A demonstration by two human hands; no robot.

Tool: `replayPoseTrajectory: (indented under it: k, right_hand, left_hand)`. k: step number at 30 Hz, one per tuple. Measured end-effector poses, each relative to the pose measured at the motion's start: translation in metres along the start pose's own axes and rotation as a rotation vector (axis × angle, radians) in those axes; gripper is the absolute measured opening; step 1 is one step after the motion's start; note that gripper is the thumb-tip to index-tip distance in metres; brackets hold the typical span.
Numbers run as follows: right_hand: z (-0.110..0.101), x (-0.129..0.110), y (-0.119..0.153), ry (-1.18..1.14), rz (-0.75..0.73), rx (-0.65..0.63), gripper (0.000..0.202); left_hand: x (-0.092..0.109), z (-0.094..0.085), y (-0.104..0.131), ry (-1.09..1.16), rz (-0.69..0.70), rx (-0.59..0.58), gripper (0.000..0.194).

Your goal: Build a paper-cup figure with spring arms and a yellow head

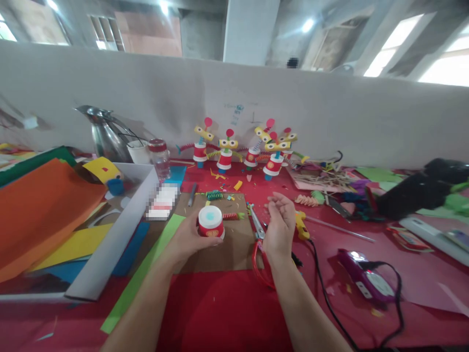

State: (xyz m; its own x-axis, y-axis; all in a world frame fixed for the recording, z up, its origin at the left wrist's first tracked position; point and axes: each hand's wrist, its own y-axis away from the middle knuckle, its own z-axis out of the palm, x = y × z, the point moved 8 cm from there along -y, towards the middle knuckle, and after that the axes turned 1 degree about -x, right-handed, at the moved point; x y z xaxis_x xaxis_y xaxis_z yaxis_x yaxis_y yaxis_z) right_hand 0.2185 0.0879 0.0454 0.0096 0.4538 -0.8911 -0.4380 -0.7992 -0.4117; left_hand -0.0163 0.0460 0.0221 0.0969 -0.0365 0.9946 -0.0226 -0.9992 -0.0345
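Note:
My left hand (190, 239) is closed around an upturned paper cup (211, 217) with a red band and a blue-green spot on its white base. A folded red paper spring (231, 216) with a green tip shows at the cup's right; I cannot tell whether it is attached. My right hand (280, 225) is raised with loosely bent fingers, nothing visible in them. Beside it lie scissors (257, 226) with red handles and a yellow glue gun (302, 226). A green and dark paper spring (214, 195) lies behind the cup on a cardboard sheet (208, 259).
Several red paper-cup figures (224, 159) with yellow eye strips stand at the back. At left are a white box (120, 215) of coloured paper, a steel jug (106, 134) and a glass jar (159, 159). A purple device (368, 278) with a black cord lies at right.

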Motion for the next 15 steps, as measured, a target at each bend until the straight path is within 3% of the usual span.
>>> replayPoseTrajectory:
  k: [2, 4, 7, 10, 12, 15]
  right_hand:
    - [0.004, 0.001, -0.007, 0.194, -0.036, -0.074, 0.023]
    - [0.023, 0.003, -0.007, 0.517, -0.091, -0.300, 0.025]
    - [0.054, 0.014, 0.004, 0.856, -0.139, -0.648, 0.024]
    - [0.075, 0.025, 0.016, 0.952, -0.145, -0.818, 0.029]
    - [0.087, 0.034, 0.025, 1.017, -0.147, -0.904, 0.035]
    - [0.095, 0.045, 0.032, 1.102, -0.140, -0.973, 0.037]
  left_hand:
    - [-0.002, 0.002, -0.001, 0.011, -0.009, -0.013, 0.063]
    - [-0.001, -0.011, -0.002, 0.093, 0.012, 0.097, 0.058]
    - [0.003, -0.054, 0.002, 0.269, 0.135, 0.474, 0.046]
    - [0.003, -0.084, 0.011, 0.398, 0.253, 0.745, 0.047]
    - [0.002, -0.089, 0.011, 0.414, 0.269, 0.774, 0.048]
    - [0.004, -0.082, 0.008, 0.376, 0.272, 0.699, 0.051]
